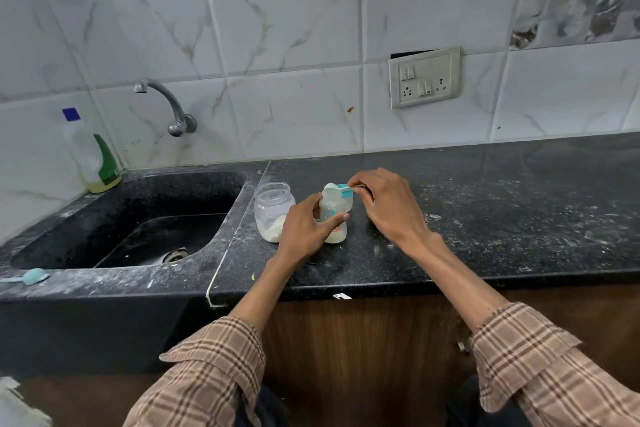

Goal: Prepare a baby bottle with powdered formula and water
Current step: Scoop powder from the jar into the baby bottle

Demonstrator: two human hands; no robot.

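A small clear baby bottle (pixel 334 218) stands upright and uncapped on the black counter (pixel 485 211). My left hand (pixel 306 229) grips its body. My right hand (pixel 384 206) pinches the handle of a pale green scoop (pixel 331 188), whose bowl sits right over the bottle's mouth. Just behind the bottle is its teal-and-white cap (pixel 347 199), partly hidden. To the left stands an open clear jar (pixel 273 211) with white formula powder in its bottom.
A black sink (pixel 138 229) with a wall tap (pixel 166 104) lies to the left. A detergent bottle (pixel 91 152) stands at its back corner. A second pale blue scoop (pixel 33 277) lies on the sink's front rim. Powder dusts the counter. A wall socket (pixel 424 77) is behind.
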